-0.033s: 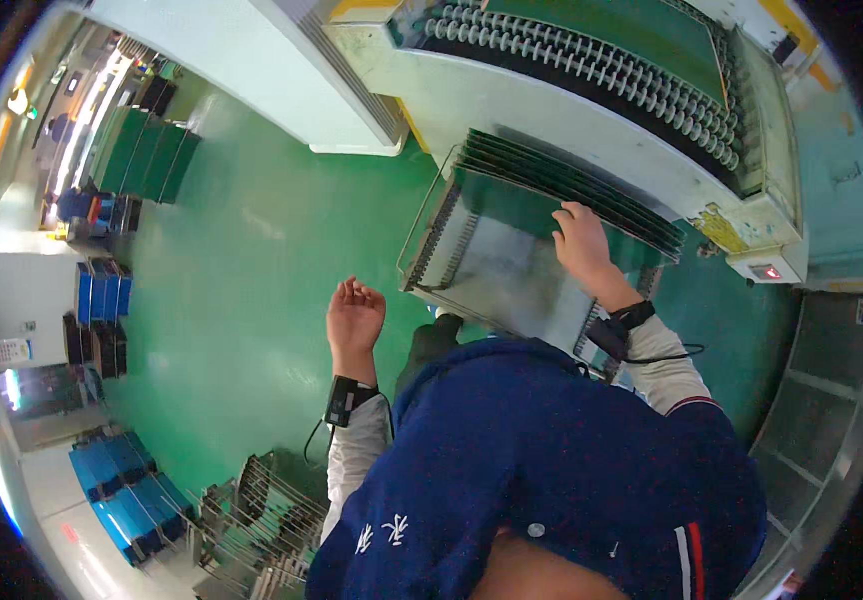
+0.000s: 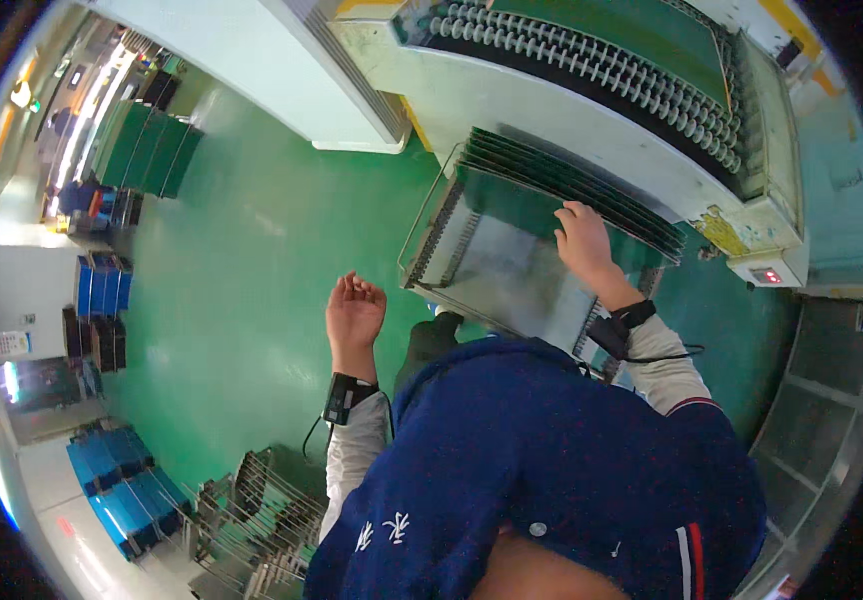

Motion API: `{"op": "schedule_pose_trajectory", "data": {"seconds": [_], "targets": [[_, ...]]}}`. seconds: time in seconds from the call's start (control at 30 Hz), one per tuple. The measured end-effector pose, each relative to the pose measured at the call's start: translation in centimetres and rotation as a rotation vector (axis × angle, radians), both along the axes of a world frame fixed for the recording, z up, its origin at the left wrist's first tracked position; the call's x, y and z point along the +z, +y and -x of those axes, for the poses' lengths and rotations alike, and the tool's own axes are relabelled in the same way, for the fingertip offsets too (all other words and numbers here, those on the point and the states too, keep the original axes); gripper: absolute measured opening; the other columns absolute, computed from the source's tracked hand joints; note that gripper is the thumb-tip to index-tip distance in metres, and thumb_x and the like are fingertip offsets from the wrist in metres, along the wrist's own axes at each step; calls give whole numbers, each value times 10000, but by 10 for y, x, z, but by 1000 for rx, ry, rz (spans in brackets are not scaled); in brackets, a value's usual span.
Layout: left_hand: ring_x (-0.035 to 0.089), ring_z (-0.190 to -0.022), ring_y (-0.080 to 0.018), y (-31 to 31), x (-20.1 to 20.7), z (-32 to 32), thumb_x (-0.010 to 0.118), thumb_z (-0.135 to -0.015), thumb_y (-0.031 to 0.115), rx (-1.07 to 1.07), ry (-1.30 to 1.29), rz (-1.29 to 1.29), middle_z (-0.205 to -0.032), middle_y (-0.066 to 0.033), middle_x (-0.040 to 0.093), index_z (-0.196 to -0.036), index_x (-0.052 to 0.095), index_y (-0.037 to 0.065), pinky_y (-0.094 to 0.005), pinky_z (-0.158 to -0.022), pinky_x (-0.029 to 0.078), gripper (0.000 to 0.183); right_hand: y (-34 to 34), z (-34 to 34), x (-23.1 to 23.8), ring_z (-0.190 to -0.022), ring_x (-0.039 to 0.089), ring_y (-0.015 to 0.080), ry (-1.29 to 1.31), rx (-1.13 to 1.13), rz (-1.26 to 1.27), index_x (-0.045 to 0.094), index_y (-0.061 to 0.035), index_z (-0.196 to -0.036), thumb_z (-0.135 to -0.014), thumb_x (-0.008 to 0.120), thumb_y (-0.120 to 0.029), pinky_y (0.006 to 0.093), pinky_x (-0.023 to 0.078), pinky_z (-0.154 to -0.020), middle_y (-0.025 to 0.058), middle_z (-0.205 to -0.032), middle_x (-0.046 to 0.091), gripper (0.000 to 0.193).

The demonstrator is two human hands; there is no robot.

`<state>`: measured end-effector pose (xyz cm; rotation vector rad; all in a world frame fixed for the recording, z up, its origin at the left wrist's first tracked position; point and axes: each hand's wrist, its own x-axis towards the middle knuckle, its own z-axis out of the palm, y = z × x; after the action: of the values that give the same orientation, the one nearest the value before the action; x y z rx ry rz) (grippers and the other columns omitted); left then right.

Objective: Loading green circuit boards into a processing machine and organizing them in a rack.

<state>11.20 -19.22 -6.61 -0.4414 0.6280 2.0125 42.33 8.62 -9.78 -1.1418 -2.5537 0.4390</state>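
Green circuit panels [image 2: 592,185] stand edgewise in a slotted metal rack [image 2: 432,225]; right hand [image 2: 584,240] fingers pinch one's top edge. Thin, stiff, probably fragile. Left hand [image 2: 354,312] open, empty.

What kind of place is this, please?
Most likely a factory floor, perhaps for circuit boards. A roller conveyor machine stands on a green floor, and the right hand touches green panels standing in a slotted metal rack.
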Motion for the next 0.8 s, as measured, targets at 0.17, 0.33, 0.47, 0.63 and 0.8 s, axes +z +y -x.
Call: {"op": "schedule_pose_trajectory", "data": {"seconds": [0.17, 0.33, 0.47, 0.63, 0.8], "targets": [[557, -790, -203, 20, 35, -12, 522, -954, 195, 57, -1, -107, -842, -61, 596, -972, 590, 21, -354, -768, 459, 187, 6, -3, -5, -1095, 537, 321, -39, 48, -43, 624, -33, -1045, -773, 673, -125, 435, 440, -931, 125, -1179, 568, 292], [549, -786, -223, 32, 65, -23, 511, -959, 201, 93, -43, -188, -825, -84, 600, -957, 594, 14, -376, -763, 453, 205, 9, -1, -7, -1024, 547, 321, -73, 66, -19, 625, -44, -1001, -763, 676, -109, 441, 449, -882, 128, -1036, 571, 252], [562, -779, -223, 39, 81, -33, 519, -953, 201, 58, 7, -254, -823, -81, 605, -956, 608, 13, -375, -763, 462, 208, 11, 5, -10, -985, 541, 322, 14, 65, -24, 614, -53, -997, -750, 684, -80, 432, 461, -850, 126, -990, 545, 259], [570, -768, -219, 43, 90, -39, 550, -936, 206, 41, 40, -245, -794, -61, 607, -947, 614, 31, -367, -758, 470, 187, 10, 6, -17, -983, 527, 334, 65, 33, -99, 586, -76, -1052, -729, 705, -93, 431, 469, -827, 123, -1035, 519, 345], [574, -773, -217, 45, 94, -42, 542, -944, 209, 28, 48, -263, -803, -64, 616, -941, 614, 32, -359, -754, 472, 192, 13, 9, -23, -982, 531, 341, 36, 24, -85, 576, -84, -1059, -724, 698, -79, 443, 467, -820, 125, -1028, 526, 356]]}}
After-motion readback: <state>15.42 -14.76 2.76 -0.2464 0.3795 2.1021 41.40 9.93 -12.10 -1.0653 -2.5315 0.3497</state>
